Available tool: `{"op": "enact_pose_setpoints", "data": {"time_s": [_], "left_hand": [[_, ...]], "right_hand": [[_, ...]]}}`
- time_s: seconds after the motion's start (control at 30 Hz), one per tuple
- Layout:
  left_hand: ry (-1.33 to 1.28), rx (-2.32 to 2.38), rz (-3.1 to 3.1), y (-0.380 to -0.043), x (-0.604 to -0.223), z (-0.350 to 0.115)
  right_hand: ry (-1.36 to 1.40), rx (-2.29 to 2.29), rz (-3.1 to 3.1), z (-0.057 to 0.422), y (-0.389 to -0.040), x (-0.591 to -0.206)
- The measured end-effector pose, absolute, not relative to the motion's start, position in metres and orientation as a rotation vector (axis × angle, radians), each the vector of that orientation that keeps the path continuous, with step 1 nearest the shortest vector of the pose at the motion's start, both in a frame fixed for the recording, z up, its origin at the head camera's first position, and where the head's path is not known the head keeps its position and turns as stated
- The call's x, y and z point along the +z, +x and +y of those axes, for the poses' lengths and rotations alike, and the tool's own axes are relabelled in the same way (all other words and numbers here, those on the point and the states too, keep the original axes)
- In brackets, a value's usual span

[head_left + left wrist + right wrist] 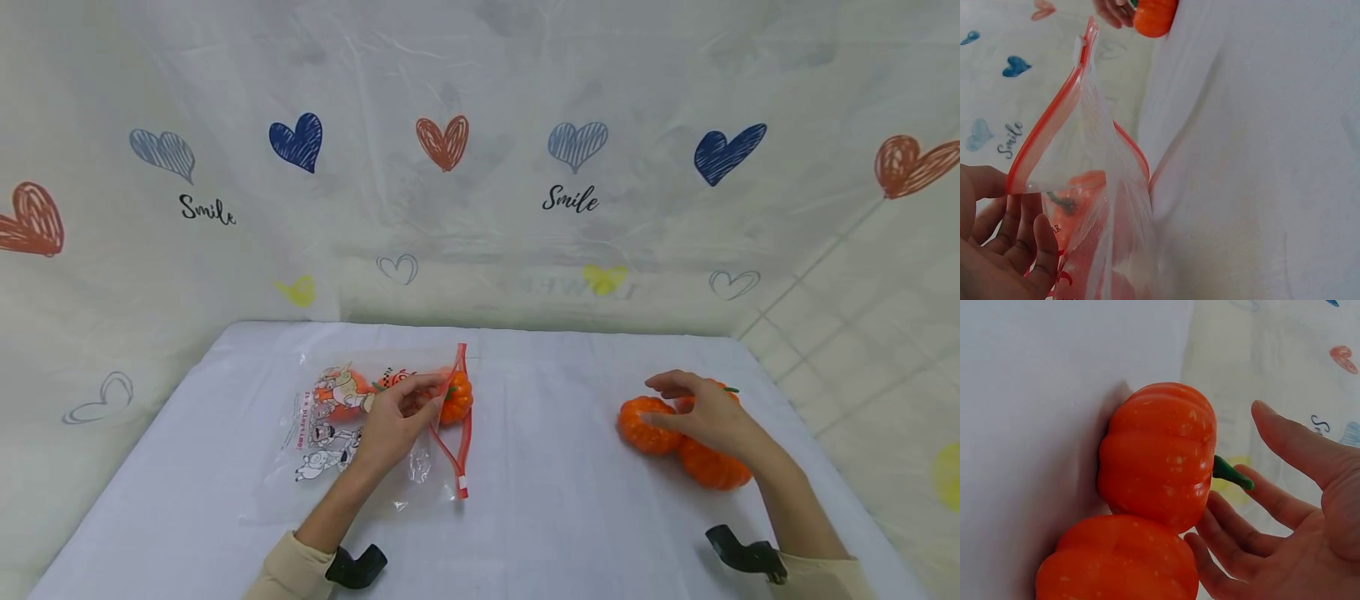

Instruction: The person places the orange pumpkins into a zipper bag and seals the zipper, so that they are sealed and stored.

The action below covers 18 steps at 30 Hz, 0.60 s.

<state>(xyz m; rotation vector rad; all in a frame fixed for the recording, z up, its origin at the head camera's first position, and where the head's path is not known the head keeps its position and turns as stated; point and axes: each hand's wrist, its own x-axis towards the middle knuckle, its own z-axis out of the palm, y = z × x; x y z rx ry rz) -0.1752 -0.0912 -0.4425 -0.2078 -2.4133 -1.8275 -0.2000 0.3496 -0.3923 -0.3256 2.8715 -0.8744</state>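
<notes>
A clear printed zip bag (311,433) lies on the left of the table, its orange zip edge (1041,134) spread apart. My left hand (393,425) pinches the upper lip of that mouth between thumb and fingers. Inside sit small orange toy pumpkins; one pumpkin (457,400) is right at the opening, partly behind the fingers. On the right, my right hand (708,417) reaches over a group of three pumpkins, its fingers spread and loosely bent. In the right wrist view, the green-stemmed pumpkin (1160,456) lies in front of the fingertips, against another pumpkin (1119,562).
A white cloth covers the table (540,500). Behind it hangs a pale curtain (495,225) printed with hearts and "Smile". Black straps (356,567) show at both wrists. The bag's white slider (462,482) is at the near end of the zip.
</notes>
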Motion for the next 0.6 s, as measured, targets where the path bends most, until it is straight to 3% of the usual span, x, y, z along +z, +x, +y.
{"op": "enact_pose_setpoints", "data": {"time_s": [0.6], "left_hand": [[-0.227, -1.833, -2.409, -0.1744, -0.4415, -0.0910]], "right_hand": [[-0.296, -0.837, 2.802, 0.3551, -0.1965, -0.3997]]}}
